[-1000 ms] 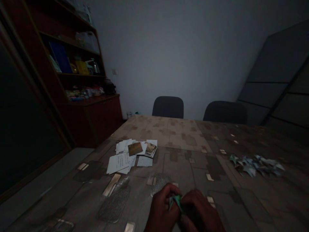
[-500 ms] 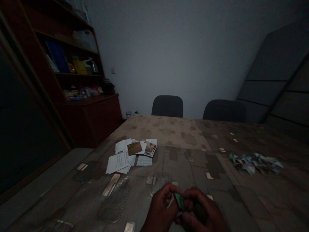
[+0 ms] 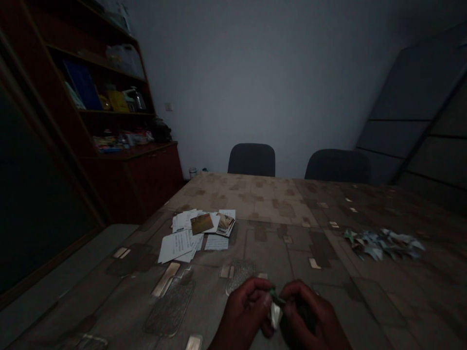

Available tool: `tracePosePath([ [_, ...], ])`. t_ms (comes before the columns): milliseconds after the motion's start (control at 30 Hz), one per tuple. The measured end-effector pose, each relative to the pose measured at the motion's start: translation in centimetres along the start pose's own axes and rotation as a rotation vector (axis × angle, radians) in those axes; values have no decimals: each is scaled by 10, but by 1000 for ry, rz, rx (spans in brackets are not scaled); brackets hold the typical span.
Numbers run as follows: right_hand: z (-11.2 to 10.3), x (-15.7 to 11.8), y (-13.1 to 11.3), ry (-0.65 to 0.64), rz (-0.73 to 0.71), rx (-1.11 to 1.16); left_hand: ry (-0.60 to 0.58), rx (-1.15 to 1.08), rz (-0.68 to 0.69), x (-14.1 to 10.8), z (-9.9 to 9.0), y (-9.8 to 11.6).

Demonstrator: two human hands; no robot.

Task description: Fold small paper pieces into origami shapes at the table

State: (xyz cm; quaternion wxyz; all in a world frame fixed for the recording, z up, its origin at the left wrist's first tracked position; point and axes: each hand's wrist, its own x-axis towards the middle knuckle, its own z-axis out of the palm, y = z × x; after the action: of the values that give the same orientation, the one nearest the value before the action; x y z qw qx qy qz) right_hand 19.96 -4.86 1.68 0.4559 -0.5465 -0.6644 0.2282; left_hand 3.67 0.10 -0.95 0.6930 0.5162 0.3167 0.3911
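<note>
One head view: a small green-and-white folded piece (image 3: 275, 317) is pinched between the left grip (image 3: 246, 308) and the right grip (image 3: 310, 308), above the counter (image 3: 270, 243) toward its near edge; its pale, longer part is pointed at that edge, neither grip being nearer.

One head-worn camera looks from above the near side of the surface (image 3: 270, 253), facing forward and down across it to the far edge and the wall (image 3: 277, 73) beyond; the left hand (image 3: 248, 308) and right hand (image 3: 310, 313) sit closest, low in the frame; the far left corner shows well off; the surface runs out of frame at the bottom and right.
</note>
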Motion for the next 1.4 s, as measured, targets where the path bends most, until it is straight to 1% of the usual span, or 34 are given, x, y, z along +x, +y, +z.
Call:
tracePosePath([
  [133,0,0,3,28,-10,-79,-3,-27,-1,-3,4,-1],
  [233,-2,0,3,24,-44,-113,-24,-34,8,-3,3,-8],
  [433,-7,2,1,3,-214,-165,-33,3,29,1,-1,-20],
  [567,-9,5,0,35,-322,-178,-34,26,4,2,-1,-16],
  [633,-9,5,1,30,-348,-165,-48,16,-10,1,0,-12],
  [733,-8,4,3,9,-330,-159,-67,29,-32,0,1,-7],
  [833,-8,3,4,-15,-303,-146,-63,67,-45,0,1,-6],
  [933,-9,3,2,-30,-330,-131,-65,85,-54,0,1,-4],
  [1033,-9,3,0,-18,-365,-142,-48,106,-89,1,3,-2],
  [1133,-8,3,1,-7,-349,-160,-38,120,-113,1,5,0],
  [1267,-8,1,5,8,-316,-170,-29,155,-127,1,6,-2],
  [1400,-7,1,8,-16,-344,-183,-3,167,-119,1,6,-5],
])
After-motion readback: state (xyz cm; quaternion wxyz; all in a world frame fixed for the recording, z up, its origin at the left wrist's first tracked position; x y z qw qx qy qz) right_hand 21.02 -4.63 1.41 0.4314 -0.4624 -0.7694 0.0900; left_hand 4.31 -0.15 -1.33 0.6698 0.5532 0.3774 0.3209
